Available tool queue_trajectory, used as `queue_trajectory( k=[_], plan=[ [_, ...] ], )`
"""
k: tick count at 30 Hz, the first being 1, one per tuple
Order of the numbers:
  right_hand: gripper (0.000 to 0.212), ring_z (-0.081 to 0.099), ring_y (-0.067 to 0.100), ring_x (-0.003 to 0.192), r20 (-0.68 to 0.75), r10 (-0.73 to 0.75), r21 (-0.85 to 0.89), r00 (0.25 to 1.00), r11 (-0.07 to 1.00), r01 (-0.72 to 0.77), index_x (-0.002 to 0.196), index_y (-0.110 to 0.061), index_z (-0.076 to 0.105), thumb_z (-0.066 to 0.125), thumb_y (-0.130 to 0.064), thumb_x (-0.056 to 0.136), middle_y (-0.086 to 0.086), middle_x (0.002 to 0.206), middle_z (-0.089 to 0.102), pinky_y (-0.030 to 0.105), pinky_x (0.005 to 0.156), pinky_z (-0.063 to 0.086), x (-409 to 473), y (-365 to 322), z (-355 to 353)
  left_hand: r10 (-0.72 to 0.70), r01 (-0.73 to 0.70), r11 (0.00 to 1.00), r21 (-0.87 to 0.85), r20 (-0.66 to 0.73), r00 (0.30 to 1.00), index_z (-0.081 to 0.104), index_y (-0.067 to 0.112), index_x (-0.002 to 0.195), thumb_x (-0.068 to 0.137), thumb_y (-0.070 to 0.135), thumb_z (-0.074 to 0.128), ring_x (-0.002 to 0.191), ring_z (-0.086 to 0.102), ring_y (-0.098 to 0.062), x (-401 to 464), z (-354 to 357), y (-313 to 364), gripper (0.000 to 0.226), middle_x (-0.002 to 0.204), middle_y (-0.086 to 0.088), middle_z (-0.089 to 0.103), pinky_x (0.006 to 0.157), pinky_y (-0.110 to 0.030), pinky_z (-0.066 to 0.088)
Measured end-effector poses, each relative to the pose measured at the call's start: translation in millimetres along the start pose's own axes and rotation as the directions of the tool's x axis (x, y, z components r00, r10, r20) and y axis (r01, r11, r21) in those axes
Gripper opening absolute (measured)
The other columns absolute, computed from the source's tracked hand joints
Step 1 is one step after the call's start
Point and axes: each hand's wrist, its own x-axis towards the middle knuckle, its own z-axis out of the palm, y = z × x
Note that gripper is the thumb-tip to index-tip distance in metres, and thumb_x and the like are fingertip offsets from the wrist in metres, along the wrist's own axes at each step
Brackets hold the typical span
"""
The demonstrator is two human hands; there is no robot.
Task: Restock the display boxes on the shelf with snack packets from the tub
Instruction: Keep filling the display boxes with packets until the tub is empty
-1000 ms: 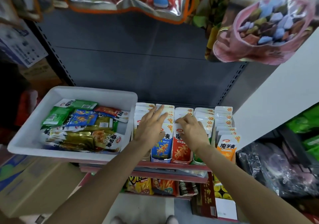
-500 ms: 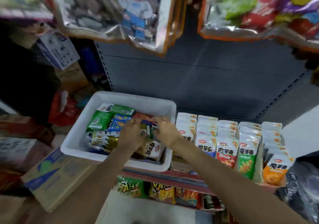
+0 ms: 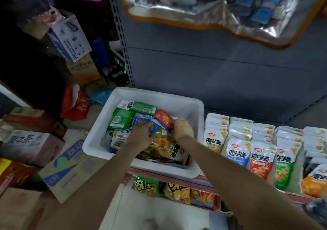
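Both my hands are in the white tub (image 3: 113,137) at the shelf's left end: right hand (image 3: 182,129) pinches a red packet (image 3: 163,119), left hand (image 3: 141,135) curls onto the pile, steadying it, I judge.

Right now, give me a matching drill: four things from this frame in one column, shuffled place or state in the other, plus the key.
Things
1. white plastic tub
2. red foil snack packet
3. orange-fronted snack packet
4. blue-and-white cardboard carton

Places or states
A. front of the farthest-right display row
B. on the shelf, left of the display rows
C. low down, left of the shelf
D. in the tub, at the right hand

Pairs: 1-B, 2-D, 3-A, 4-C
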Motion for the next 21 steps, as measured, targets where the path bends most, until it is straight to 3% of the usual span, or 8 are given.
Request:
queue_trajectory(
  k=[4,8,11,13,15,18,21],
  plan=[
    [0.018,0.065,0.028,0.097,-0.029,-0.025,-0.061,0.999,0.998,0.023,0.110,-0.003,0.059,0.050,-0.009,0.095,0.015,0.108,0.065,0.035,0.081,0.053,-18.4,3.7,16.3,-0.029,0.025,0.992,-0.125,-0.028,0.999,0.033,0.013,0.146,0.096,0.026,0.051,0.139,0.029,-0.024,-5.9,-0.7,3.7,0.055,0.153,-0.007,0.028,0.113,-0.036,0.028],
    [0.024,0.064,0.028,0.098,-0.015,-0.098,-0.079,0.995,0.992,0.096,0.116,-0.006,0.058,0.048,-0.004,0.094,0.015,0.110,0.064,0.036,0.084,0.054,-25.2,7.8,20.2,-0.031,0.021,0.982,-0.188,-0.049,0.998,0.033,0.012,0.145,0.096,0.025,0.051,0.137,0.033,-0.024,-12.4,0.0,4.5,0.054,0.152,-0.007,0.031,0.112,-0.035,0.029],
    [0.026,0.063,0.030,0.099,0.008,-0.145,-0.079,0.989,0.986,0.145,0.116,-0.005,0.058,0.047,-0.001,0.093,0.016,0.111,0.063,0.036,0.085,0.052,-22.9,7.0,13.9,-0.098,0.075,0.956,-0.285,-0.068,0.993,0.036,0.013,0.143,0.096,0.025,0.050,0.126,0.045,-0.026,-14.2,-2.2,7.6,0.050,0.145,-0.006,0.041,0.099,-0.032,0.037],
    [0.023,0.063,0.031,0.098,0.009,-0.136,-0.041,0.991,0.990,0.136,0.115,-0.004,0.058,0.050,-0.010,0.094,0.017,0.110,0.063,0.037,0.084,0.051,-21.7,5.6,11.5,-0.143,0.107,0.934,-0.341,-0.082,0.986,0.034,0.015,0.145,0.097,0.025,0.050,0.121,0.049,-0.026,-13.7,-3.4,9.7,0.052,0.141,-0.005,0.045,0.092,-0.031,0.040],
    [0.027,0.062,0.032,0.098,-0.012,-0.112,0.026,0.994,0.993,0.113,0.118,-0.004,0.057,0.054,-0.015,0.094,0.016,0.112,0.061,0.037,0.084,0.051,-18.9,1.8,10.5,-0.135,0.103,0.930,-0.353,-0.067,0.989,0.030,0.015,0.146,0.096,0.024,0.052,0.126,0.045,-0.024,-14.1,-2.5,11.0,0.056,0.144,-0.004,0.041,0.097,-0.031,0.038],
    [0.037,0.059,0.032,0.103,-0.024,-0.112,0.063,0.993,0.992,0.114,0.128,-0.007,0.049,0.051,-0.001,0.091,0.017,0.121,0.053,0.036,0.088,0.050,-13.2,-6.9,8.5,-0.121,0.098,0.941,-0.323,-0.052,0.991,0.031,0.013,0.146,0.093,0.022,0.055,0.127,0.044,-0.023,-13.6,-0.2,10.0,0.058,0.146,-0.003,0.039,0.100,-0.030,0.035],
    [0.041,0.060,0.036,0.102,-0.019,-0.146,0.021,0.989,0.989,0.147,0.132,-0.008,0.041,0.046,0.000,0.092,0.020,0.114,0.060,0.039,0.082,0.049,-15.2,-11.4,8.3,-0.128,0.106,0.946,-0.308,-0.054,0.990,0.032,0.013,0.145,0.093,0.022,0.056,0.129,0.042,-0.022,-13.0,1.2,7.6,0.058,0.146,-0.003,0.039,0.103,-0.029,0.033]
  ],
)
